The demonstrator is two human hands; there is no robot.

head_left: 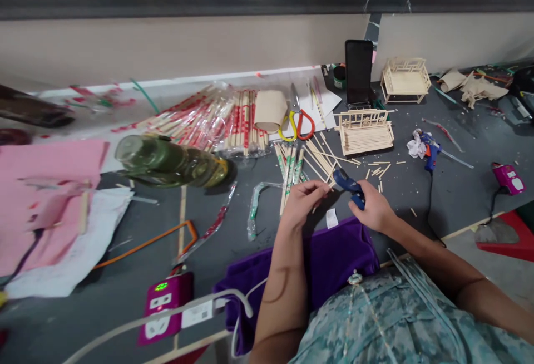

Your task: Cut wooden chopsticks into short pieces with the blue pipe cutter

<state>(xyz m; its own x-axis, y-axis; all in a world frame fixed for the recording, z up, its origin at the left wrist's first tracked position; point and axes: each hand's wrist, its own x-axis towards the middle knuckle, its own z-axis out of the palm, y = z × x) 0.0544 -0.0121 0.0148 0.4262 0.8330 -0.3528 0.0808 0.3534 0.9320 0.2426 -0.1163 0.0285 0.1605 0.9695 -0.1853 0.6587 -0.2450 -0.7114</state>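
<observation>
My right hand (374,208) is wrapped round a pair of blue-handled cutters (344,180), whose head points left toward my other hand. My left hand (306,200) pinches a thin wooden stick (332,177) near the cutters' head; the exact contact between blade and stick is too small to make out. Just beyond both hands, loose bare sticks (321,152) fan out, with short cut pieces (377,171) to the right. Sticks in green-printed wrappers (292,172) lie beside my left hand. Behind the pieces stands a small bench model made of sticks (367,140).
Scissors (306,124) and red-wrapped chopsticks (242,122) lie at the back. A green bottle (175,161) lies at left. A phone (359,72) stands near another stick model (405,80). A blue glue gun (431,155) and corded magenta power boxes (167,303) rest on the table.
</observation>
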